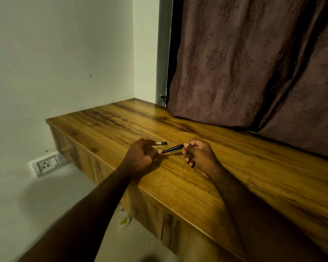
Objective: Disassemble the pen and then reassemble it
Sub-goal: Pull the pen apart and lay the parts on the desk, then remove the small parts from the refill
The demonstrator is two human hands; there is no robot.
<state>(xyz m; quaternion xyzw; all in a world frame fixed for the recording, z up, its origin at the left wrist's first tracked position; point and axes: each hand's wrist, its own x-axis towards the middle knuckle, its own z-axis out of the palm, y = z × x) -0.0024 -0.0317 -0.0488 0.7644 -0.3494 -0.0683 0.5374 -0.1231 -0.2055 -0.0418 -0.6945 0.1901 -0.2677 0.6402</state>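
A black pen barrel (172,149) hangs just above the wooden counter (225,167), held between both hands. My left hand (142,156) pinches its left end with the fingertips. My right hand (198,154) pinches its right end, the other fingers curled. A second small black pen part (161,143) with a pale band lies on the counter just behind my left hand, partly hidden by the fingers.
A brown patterned curtain (254,63) hangs over the counter's back right. A white wall with a socket (45,164) stands at the left. A small bottle (123,218) sits on the floor below the counter's front edge.
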